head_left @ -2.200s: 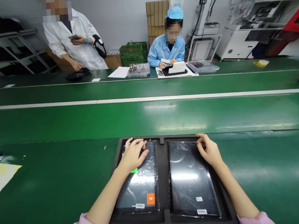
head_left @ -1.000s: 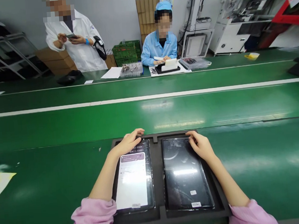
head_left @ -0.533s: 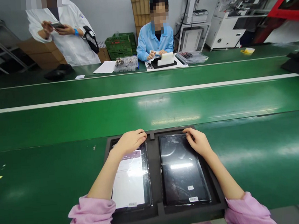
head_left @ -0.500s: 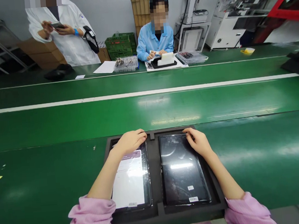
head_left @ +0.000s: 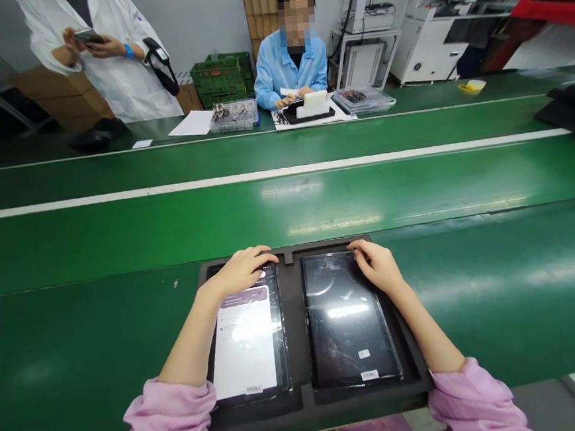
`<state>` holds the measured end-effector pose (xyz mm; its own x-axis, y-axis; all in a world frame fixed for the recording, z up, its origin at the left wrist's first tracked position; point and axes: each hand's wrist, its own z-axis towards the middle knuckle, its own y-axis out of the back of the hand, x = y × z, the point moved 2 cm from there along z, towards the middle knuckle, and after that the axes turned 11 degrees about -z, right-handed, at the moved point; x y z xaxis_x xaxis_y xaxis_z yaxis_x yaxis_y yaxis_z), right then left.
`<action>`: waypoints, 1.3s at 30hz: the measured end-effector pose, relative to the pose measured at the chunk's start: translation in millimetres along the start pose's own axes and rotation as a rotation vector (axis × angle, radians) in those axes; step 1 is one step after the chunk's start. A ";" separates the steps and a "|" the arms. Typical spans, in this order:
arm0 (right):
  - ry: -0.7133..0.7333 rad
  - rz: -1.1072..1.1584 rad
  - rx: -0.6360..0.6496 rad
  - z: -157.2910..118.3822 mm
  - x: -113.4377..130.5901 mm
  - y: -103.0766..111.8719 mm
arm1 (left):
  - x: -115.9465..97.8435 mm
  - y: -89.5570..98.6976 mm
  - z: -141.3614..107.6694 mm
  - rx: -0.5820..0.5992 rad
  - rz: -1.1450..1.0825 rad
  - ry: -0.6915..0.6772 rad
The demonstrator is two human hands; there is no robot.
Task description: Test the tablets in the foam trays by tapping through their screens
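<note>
A black foam tray (head_left: 295,334) lies at the near edge of the green surface, with two tablets in its compartments. The left tablet (head_left: 245,345) shows a lit white screen with a purple band. The right tablet (head_left: 350,323) has a dark screen and two small white labels near its bottom. My left hand (head_left: 245,270) rests over the top of the left tablet, fingers apart and holding nothing. At the top right corner of the right tablet is my right hand (head_left: 377,265), its fingers bent and close together; whether they grip the edge is hidden.
Across the green belt (head_left: 286,202) a person in blue (head_left: 290,62) sits behind a black holder (head_left: 309,109), between clear plastic trays (head_left: 234,116). Another person in white (head_left: 112,76) stands left, holding a phone. Black material (head_left: 571,113) lies far right.
The view has shifted slightly. My left hand's fingers have spread a little at the tablet's top edge, uncovering more of its screen. My right hand has barely moved.
</note>
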<state>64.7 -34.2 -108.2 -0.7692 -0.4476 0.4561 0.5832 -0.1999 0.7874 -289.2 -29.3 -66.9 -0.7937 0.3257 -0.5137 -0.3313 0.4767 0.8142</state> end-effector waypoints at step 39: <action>0.007 0.004 -0.008 -2.9 -6.3 0.6 | -22.4 -13.8 -4.5 -0.150 0.097 0.116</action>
<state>70.8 -34.0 -111.8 -0.7648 -0.4549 0.4563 0.5885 -0.2051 0.7820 -269.1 -46.8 -65.4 -0.8762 0.2638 -0.4032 -0.3157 0.3180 0.8940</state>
